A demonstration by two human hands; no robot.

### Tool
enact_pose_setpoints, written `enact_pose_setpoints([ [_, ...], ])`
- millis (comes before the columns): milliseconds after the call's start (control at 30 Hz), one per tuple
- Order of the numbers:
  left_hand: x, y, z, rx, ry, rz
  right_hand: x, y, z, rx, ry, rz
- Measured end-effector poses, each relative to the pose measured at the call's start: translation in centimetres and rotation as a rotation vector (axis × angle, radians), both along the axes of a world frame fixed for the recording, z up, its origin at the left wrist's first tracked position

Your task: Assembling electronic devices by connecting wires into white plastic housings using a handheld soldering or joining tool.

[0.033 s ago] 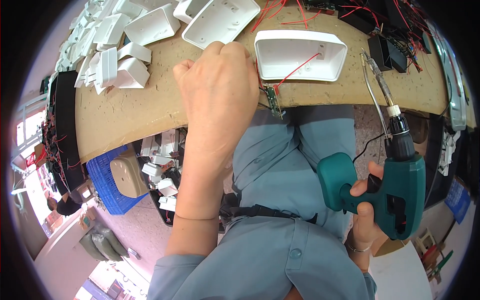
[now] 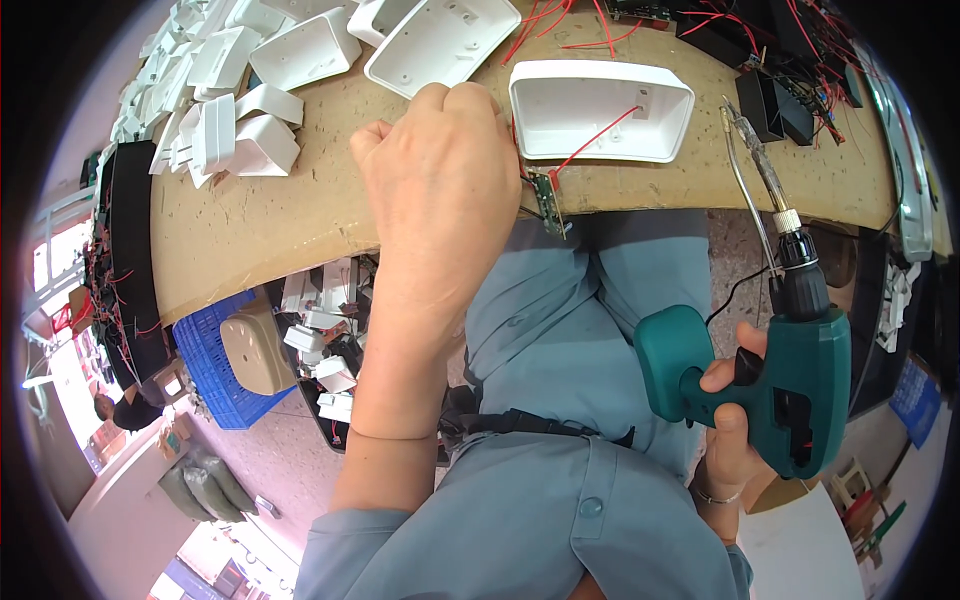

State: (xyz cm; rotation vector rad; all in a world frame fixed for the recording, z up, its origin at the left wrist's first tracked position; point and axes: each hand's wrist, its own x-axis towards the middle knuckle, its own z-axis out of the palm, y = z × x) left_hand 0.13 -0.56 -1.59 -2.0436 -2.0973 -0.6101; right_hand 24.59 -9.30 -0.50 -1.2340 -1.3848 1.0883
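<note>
My left hand (image 2: 440, 165) is curled over the bench edge with its knuckles up. Its fingertips are hidden, so what they grip cannot be made out. Just right of it a small green circuit board (image 2: 547, 200) juts past the bench edge. A red wire (image 2: 592, 143) runs from this board into a white plastic housing (image 2: 600, 105), which lies with its hollow side facing me. On the right, my right hand (image 2: 735, 410) is wrapped round the handle of a green soldering gun (image 2: 800, 390). Its metal tip and thin feed tube point up and away, apart from the board.
White housings (image 2: 305, 50) are heaped at the bench's far left. Black boxes with red wires (image 2: 775, 100) stand at the far right. Below the bench on the left are a blue crate (image 2: 215, 345) and a bin of white parts (image 2: 335, 375). A person (image 2: 135, 405) is in the left background.
My left hand has shifted very slightly to the right. The soldering gun and the housing stay where they were.
</note>
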Motion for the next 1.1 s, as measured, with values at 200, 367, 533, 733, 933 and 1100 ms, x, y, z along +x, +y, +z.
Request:
enact_pose_setpoints([
  [200,-0.1,-1.2,0.7,0.134,-0.159,0.039,0.0,-0.1,-0.2,0.025,0.002,-0.023],
  [367,-0.9,-2.4,0.8,0.100,-0.241,0.023,-0.1,0.0,-0.2,0.040,0.008,-0.031],
  [533,-0.5,-1.6,0.3,0.213,-0.159,-0.047,-0.2,0.2,-0.2,0.052,-0.004,-0.004],
  [733,0.2,-1.0,1.4,-0.050,-0.152,-0.047,0.0,0.4,-0.5,0.099,-0.001,0.004],
  [933,0.0,-1.2,1.1,-0.063,-0.235,-0.079,-0.1,0.5,-0.5,0.084,0.002,0.005],
  [1100,-0.1,-1.7,0.4,0.048,-0.337,-0.106,0.0,1.0,-0.3,0.043,0.013,0.000],
])
